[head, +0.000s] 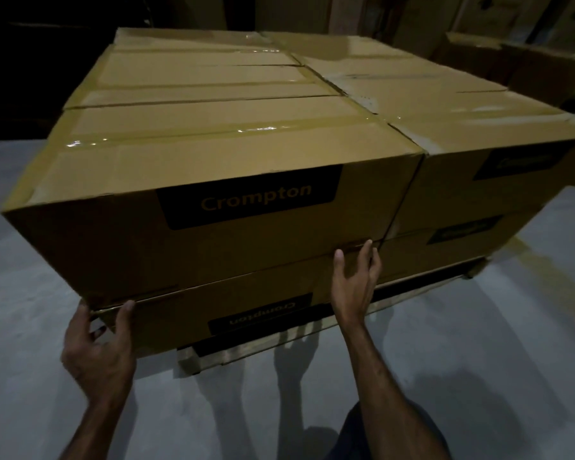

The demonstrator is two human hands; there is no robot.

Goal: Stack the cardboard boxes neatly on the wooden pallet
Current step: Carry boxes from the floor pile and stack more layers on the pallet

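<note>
Front top box: brown cardboard, taped shiny along its lid, black label reading "Crompton" on the near face. Sits in the upper layer at the near left corner of the stack, its bottom edge slightly proud of the box beneath.

Lower box: same kind, label printed upside down, directly under the front top box.

Remaining boxes: same brown cardboard, packed edge to edge in two layers behind and to the right, tops level, tape seams running across.

Wooden pallet: pale slats showing under the near edge of the stack, resting on the floor.

Left hand: at the near left bottom corner of the front top box; thumb and fingers curled about the corner where the two layers meet, grip closed on that corner.

Right hand: fingers spread and fairly straight, tips touching the seam at the bottom right of the same box; grip open, pressing rather than clutching.

Floor: grey, smooth, carrying the shadows of both arms.

Background: further boxes stacked in the dim far right, well apart from the pallet.
</note>
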